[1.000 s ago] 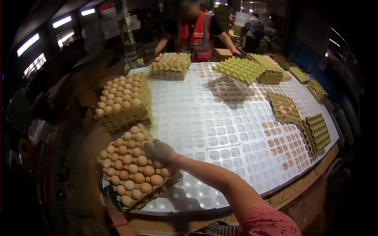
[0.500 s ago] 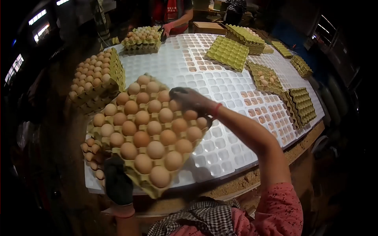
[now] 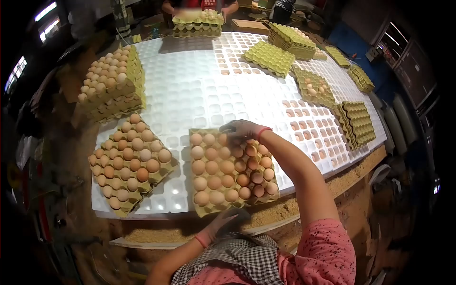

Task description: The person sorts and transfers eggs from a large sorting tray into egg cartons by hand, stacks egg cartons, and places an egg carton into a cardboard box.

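A tray full of brown eggs (image 3: 209, 182) lies on the white table near its front edge. My right hand (image 3: 241, 130), in a dark glove, is bent over the tray's far rim and back eggs, its fingertips partly hidden. Just below the front rim is my left hand (image 3: 225, 223), its gloved fingers apart, holding nothing. To the left, a second full egg tray (image 3: 130, 161) sits turned at an angle, touched by neither hand.
A tall stack of egg trays (image 3: 111, 88) stands back left. Across the table (image 3: 178, 90), another person's hands (image 3: 230, 8) are beside stacked trays (image 3: 197, 28). Empty green trays (image 3: 270, 58) and more stacks (image 3: 356, 124) stand at the right, near eggs in the table's pockets.
The raised egg tray has moved right and down onto the table, uncovering the angled tray. My left hand has come off it and moved right. The other person's tray stack has shifted right.
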Demonstrator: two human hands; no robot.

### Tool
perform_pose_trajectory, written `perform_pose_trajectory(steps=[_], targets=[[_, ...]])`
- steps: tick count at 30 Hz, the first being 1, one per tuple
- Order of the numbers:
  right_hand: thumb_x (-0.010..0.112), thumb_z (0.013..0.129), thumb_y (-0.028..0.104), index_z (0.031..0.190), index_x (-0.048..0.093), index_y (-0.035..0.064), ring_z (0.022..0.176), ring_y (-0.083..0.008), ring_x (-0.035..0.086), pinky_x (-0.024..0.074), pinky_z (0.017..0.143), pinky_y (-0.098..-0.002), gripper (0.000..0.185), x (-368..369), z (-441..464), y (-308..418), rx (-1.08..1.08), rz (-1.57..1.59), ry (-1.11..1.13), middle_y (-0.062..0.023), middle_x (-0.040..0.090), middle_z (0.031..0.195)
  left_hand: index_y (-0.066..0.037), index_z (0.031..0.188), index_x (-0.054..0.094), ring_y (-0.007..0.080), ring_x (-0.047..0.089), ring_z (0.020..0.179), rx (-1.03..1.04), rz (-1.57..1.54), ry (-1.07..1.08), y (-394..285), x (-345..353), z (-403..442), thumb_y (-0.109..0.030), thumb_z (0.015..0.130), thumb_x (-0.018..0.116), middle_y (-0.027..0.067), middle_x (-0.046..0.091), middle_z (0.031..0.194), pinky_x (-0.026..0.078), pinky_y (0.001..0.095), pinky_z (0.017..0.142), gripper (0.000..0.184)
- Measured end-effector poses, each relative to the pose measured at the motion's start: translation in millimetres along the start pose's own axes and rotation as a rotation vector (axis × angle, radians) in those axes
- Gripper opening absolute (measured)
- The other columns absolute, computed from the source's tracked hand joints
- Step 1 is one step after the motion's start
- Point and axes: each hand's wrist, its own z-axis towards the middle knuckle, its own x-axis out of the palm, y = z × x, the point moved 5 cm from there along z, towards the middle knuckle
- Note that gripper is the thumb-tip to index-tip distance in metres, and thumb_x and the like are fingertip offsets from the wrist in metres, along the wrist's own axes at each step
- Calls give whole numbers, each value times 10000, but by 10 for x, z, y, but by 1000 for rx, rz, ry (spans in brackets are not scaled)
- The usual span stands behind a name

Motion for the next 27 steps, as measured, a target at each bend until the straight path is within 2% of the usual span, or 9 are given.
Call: perform_pose_trajectory(steps=[3,5,9,13,16,17,23,25,27], targets=[[587,909,371,1353,532,118,1144,-309,595,469,990,-379,513,-231,-533,301,14,123,-259,-141,575,1312,-11,1275,567,129,590,1062,-45,372,0,100,-209,60,-239,1000,520,50,634,1173,459,265,940,361],[625,905,365,1323,554,129,1043,-275,649,516,912,-369,485,-343,-1099,441,285,11,-80,-128,583,1305,-16,1255,583,123,591,1030,-176,563,107,-177,-74,15,-211,994,531,50,645,1142,463,276,926,331],[701,848,294,1148,615,167,974,-249,656,539,816,-388,337,243,-2219,592,104,-231,120,-110,613,1150,-34,1268,569,229,625,997,346,776,-184,-677,157,158,-127,901,641,116,623,1149,496,331,864,386],[729,787,195,1145,610,145,993,-308,587,527,839,-399,380,739,-2524,400,-129,-556,-306,-98,562,1098,-76,1277,543,317,556,1031,421,1387,-286,-873,599,513,-253,799,726,131,554,1190,456,415,904,540],[714,811,99,1176,602,97,987,-264,570,518,833,-380,383,520,-2590,26,-107,180,-492,-105,511,1153,-106,1243,555,326,501,1066,396,1783,-276,-581,618,773,-315,763,744,118,523,1199,423,449,919,557],[748,811,161,1157,600,89,940,-236,567,517,813,-357,383,526,-2623,-193,30,998,-638,-111,525,1120,-122,1218,567,323,479,1088,390,1874,-285,-507,618,815,-333,757,743,110,513,1203,408,456,924,537],[768,776,349,1092,586,142,775,-322,659,552,667,-444,420,576,-2180,-185,106,-314,-276,-147,539,1104,-99,1234,562,254,514,1115,371,1754,-397,-659,640,807,-252,781,746,96,535,1162,446,424,945,512],[780,759,376,1147,566,127,789,-317,663,560,684,-433,508,482,-2179,-178,74,-363,-278,-153,551,1132,-55,1229,558,195,582,1059,441,352,-529,-739,307,797,-180,847,708,78,575,1155,511,353,890,428],[742,802,299,1203,538,105,810,-317,662,559,705,-411,490,207,-2325,-232,87,130,-399,-156,562,1149,-26,1211,575,167,617,873,267,117,-624,-949,265,757,-108,868,673,77,599,1094,538,299,759,366]])
